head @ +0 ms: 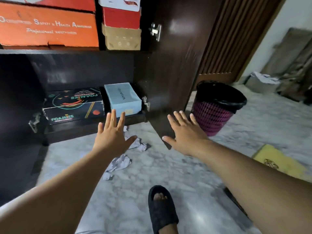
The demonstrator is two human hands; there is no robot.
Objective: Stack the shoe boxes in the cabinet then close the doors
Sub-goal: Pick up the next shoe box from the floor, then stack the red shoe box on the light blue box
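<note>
A dark cabinet stands open in front of me. On its bottom shelf (pixel 94 128) lie a black Foamies shoe box (pixel 72 105) and, to its right, a light blue shoe box (pixel 122 97). The upper shelf holds an orange safety-shoe box (pixel 49 26) and a stack of a white, a red (pixel 121 17) and a brown box (pixel 122 38). The right door (pixel 177 65) hangs open. My left hand (pixel 113 137) is spread, empty, just in front of the blue box. My right hand (pixel 184 134) is spread against the lower edge of the right door.
A pink mesh bin (pixel 216 107) with a black liner stands right of the door. Crumpled paper (pixel 121 162) lies on the marble floor. My foot in a black slipper (pixel 162 210) is below. A yellow mat (pixel 280 162) lies at right; the left door (pixel 16 115) is open.
</note>
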